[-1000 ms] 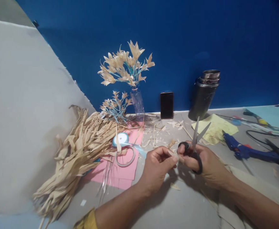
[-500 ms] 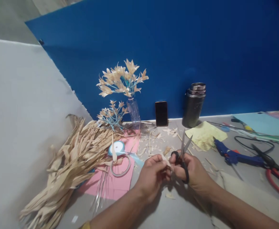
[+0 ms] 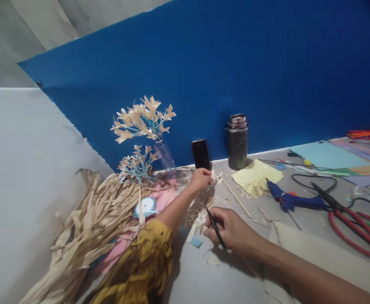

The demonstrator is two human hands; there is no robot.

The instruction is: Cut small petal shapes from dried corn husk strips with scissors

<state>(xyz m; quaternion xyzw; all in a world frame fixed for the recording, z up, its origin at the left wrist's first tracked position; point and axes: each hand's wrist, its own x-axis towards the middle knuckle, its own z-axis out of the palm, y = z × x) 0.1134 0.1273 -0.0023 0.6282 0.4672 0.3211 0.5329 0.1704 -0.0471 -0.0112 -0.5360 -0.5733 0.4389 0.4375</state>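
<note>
My left hand [image 3: 200, 179] reaches far forward, just in front of the phone. Its fingers are pinched together beside several small pale husk petals [image 3: 217, 176]; whatever they hold is too small to make out. Closer to me, my right hand [image 3: 227, 230] grips black-handled scissors [image 3: 216, 230], whose blades point forward and left. Under and left of the scissors lie husk scraps [image 3: 193, 231] and a small blue piece [image 3: 196, 242].
Dried corn husks [image 3: 86, 228] heap at the left beside a ribbon spool [image 3: 145, 207]. Husk flowers [image 3: 143, 116] stand in a clear bottle [image 3: 165, 157]. Behind are a phone [image 3: 200, 154] and dark flask [image 3: 237, 143]. Rightward lie a blue glue gun [image 3: 294, 200] and red-handled shears [image 3: 356, 228].
My left hand has moved forward, away from my right hand, to the petals near the phone. The scissors have tilted lower in my right hand. The view has turned somewhat right.
</note>
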